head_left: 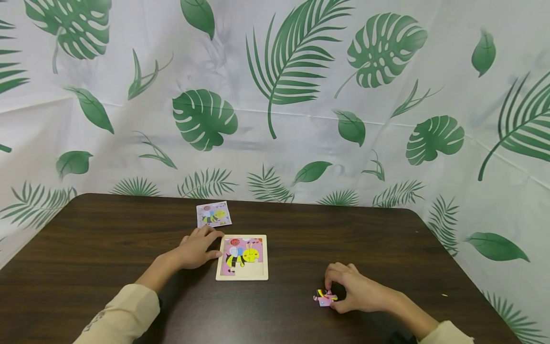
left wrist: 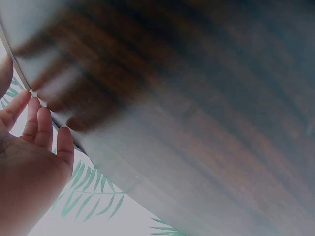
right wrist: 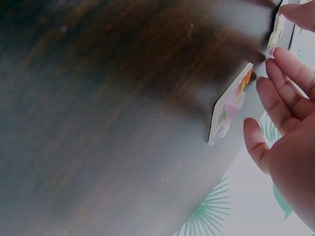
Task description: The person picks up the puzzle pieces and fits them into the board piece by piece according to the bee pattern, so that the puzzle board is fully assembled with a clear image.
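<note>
A wooden puzzle board lies flat, with a bee picture partly filled in and bare wood at its lower right. My left hand rests at the board's left side, index finger at the upper corner and thumb at the edge. To the right, thumb and index finger of my right hand pinch a pink, yellow and black puzzle piece at the table surface. In the right wrist view, another puzzle piece lies on the table near the little finger; the head view does not show it distinctly.
A printed picture card with the same bee lies behind the left hand, near the back of the dark wooden table. Behind the table hangs a white cloth with green leaves. A tiny light speck is at the right.
</note>
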A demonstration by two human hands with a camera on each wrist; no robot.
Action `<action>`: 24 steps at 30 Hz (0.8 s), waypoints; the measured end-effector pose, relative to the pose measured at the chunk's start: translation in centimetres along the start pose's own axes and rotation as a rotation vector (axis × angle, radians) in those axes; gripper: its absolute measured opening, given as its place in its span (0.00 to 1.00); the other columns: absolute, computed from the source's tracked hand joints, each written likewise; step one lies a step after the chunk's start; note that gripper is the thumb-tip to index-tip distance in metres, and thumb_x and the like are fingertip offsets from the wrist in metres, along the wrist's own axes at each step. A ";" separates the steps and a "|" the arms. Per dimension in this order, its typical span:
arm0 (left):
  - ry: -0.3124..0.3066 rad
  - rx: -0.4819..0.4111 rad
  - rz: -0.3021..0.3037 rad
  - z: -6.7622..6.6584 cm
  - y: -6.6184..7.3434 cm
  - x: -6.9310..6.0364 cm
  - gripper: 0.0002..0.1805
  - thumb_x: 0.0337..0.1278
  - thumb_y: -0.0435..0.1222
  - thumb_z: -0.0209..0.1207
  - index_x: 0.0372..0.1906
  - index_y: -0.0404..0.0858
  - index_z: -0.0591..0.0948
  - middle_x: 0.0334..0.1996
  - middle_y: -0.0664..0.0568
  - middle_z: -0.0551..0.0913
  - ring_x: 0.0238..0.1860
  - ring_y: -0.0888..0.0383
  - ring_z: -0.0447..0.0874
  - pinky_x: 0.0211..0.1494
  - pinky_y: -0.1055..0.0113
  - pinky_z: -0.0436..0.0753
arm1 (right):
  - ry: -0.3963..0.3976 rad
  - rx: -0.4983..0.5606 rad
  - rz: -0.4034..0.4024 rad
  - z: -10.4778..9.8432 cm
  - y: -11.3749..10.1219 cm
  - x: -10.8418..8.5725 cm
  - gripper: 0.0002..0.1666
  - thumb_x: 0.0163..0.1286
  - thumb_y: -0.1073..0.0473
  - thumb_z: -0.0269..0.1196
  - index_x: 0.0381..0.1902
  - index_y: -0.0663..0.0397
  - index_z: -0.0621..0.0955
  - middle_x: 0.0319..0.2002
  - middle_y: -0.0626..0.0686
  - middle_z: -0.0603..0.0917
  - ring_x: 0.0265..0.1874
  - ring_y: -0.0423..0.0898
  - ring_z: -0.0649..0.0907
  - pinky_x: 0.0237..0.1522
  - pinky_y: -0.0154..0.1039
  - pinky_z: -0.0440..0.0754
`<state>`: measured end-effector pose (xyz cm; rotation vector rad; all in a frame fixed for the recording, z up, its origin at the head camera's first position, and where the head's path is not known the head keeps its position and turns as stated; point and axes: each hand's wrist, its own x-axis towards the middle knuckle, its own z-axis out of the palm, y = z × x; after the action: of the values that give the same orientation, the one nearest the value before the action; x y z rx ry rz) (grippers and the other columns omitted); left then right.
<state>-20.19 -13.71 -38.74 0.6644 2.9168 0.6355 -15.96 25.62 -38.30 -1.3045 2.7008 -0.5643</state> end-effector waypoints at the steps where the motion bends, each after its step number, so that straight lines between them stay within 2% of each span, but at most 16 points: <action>1: 0.000 0.000 0.000 0.0 0.0 0.0 0.23 0.58 0.40 0.58 0.57 0.36 0.71 0.50 0.41 0.68 0.53 0.41 0.64 0.47 0.41 0.65 | 0.001 -0.002 -0.001 0.0 0.0 0.0 0.17 0.46 0.61 0.69 0.30 0.42 0.72 0.34 0.36 0.69 0.38 0.36 0.69 0.36 0.37 0.57; 13: -0.003 -0.001 -0.005 0.0 0.1 -0.1 0.23 0.58 0.40 0.58 0.57 0.36 0.71 0.50 0.42 0.68 0.53 0.42 0.64 0.47 0.42 0.65 | 0.020 0.000 -0.003 -0.1 0.0 0.3 0.16 0.48 0.60 0.68 0.31 0.43 0.72 0.32 0.36 0.70 0.34 0.34 0.70 0.36 0.36 0.57; 24: -0.001 0.008 -0.007 -0.1 0.1 0.0 0.23 0.58 0.40 0.58 0.57 0.36 0.71 0.50 0.42 0.68 0.53 0.42 0.64 0.46 0.42 0.65 | 0.020 0.005 -0.005 -0.4 -0.2 1.6 0.14 0.51 0.59 0.67 0.31 0.44 0.73 0.32 0.37 0.71 0.32 0.35 0.71 0.37 0.37 0.58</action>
<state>-20.12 -13.67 -38.65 0.6543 2.9207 0.6223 -16.95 24.41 -37.73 -1.3113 2.7112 -0.5869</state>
